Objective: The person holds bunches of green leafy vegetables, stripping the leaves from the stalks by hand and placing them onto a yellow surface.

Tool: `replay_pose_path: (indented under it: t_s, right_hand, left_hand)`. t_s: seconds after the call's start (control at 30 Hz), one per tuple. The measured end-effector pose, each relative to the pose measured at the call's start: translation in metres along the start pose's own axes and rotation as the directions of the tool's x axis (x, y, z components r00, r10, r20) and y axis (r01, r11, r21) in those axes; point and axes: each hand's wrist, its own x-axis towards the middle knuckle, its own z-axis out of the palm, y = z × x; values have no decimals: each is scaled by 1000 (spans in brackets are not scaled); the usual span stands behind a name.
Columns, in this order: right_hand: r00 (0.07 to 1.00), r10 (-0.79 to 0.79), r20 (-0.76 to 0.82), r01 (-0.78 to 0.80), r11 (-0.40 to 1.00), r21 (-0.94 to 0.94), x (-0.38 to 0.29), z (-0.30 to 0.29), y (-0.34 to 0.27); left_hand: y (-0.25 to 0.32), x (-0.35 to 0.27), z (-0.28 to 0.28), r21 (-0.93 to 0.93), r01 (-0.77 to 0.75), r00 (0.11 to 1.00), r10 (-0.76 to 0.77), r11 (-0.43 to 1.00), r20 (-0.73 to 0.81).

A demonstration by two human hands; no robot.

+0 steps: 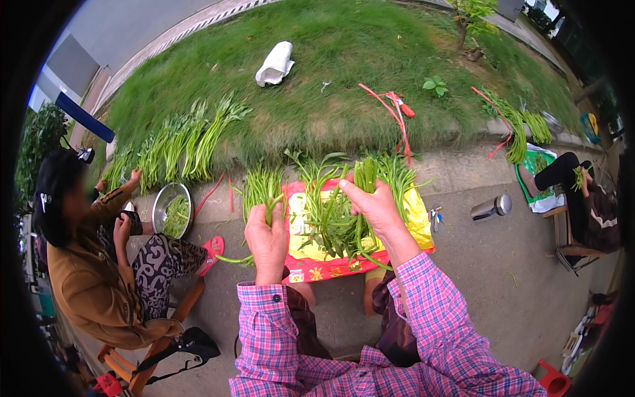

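My right hand grips a bunch of green stems, with leafy ends hanging below the fist. In my left hand is a short piece of green stem, pinched between thumb and fingers; a leafy end trails out to its left. Both hands are held over a red and yellow printed plastic sack spread on the pavement before my knees. Loose leafy greens lie on the sack between my hands. More greens are piled at its far left, and others at its far right.
At left a seated person reaches towards greens laid along the grass edge, beside a metal basin. Another person sits at right. A steel flask, keys and red ties lie around.
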Motion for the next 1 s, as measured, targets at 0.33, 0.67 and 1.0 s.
replay_pose_path:
  t_s: [0.33, 0.67, 1.0]
  right_hand:
    - [990, 63, 129, -58, 997, -43, -11, 16, 7]
    - [970, 47, 237, -11, 989, -150, -8, 4, 5]
    - [962, -191, 193, 242, 927, -287, -7, 7, 14]
  left_hand:
    - [23, -12, 20, -526, 493, 849, -248, 693, 467]
    - [18, -9, 7, -580, 690, 702, -205, 433, 682]
    - [26, -5, 3, -505, 719, 658, -235, 477, 715]
